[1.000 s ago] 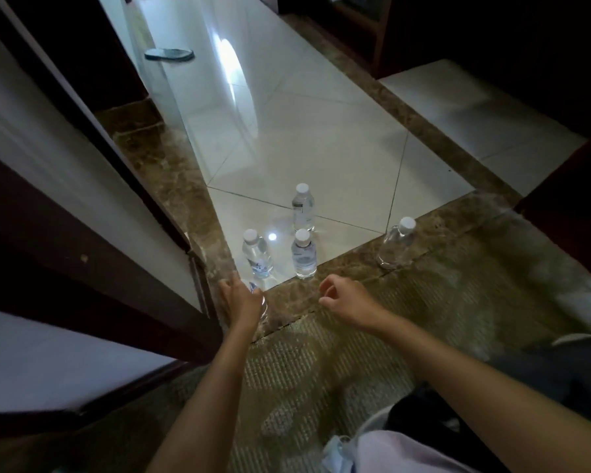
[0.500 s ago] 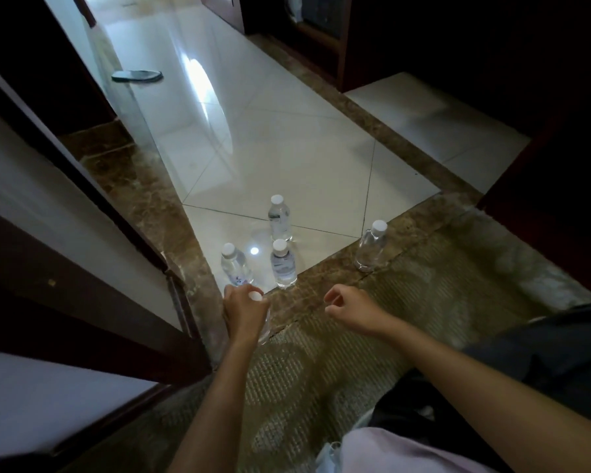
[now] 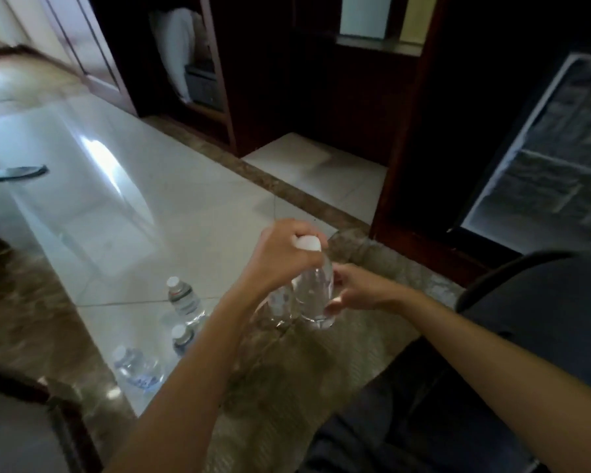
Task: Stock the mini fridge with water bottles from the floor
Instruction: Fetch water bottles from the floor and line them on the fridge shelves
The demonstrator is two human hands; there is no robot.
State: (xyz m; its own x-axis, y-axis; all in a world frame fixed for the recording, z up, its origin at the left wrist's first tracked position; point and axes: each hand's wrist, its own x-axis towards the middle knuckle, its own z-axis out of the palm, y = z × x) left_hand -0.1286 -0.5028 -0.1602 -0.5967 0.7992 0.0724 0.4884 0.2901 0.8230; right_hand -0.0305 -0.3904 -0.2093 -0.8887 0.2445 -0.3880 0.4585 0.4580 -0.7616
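Left hand (image 3: 280, 257) is clamped around the neck of a clear water bottle (image 3: 316, 295), fingers curled right over the white cap (image 3: 307, 243), holding it up in the air above the patterned rug (image 3: 287, 387); right hand (image 3: 359, 290) is up against the lower side of that same bottle, fingers loosely spread and touching it, not wrapped fully round; there's something clear and blurry just left of the held bottle behind the left wrist, could be a second bottle, honestly can't tell; three more bottles sit on the glossy white tile floor (image 3: 133, 213) off to the left: one upright bottle (image 3: 182, 298) furthest back, a second one (image 3: 181, 337) half hidden by the left forearm, and a nearest one (image 3: 135, 368) by the brown marble border (image 3: 31, 319); over on the right the open fridge door (image 3: 546, 155) shows its shelves, well apart from the held bottle; dark wood cabinets (image 3: 321, 97) run along the back.
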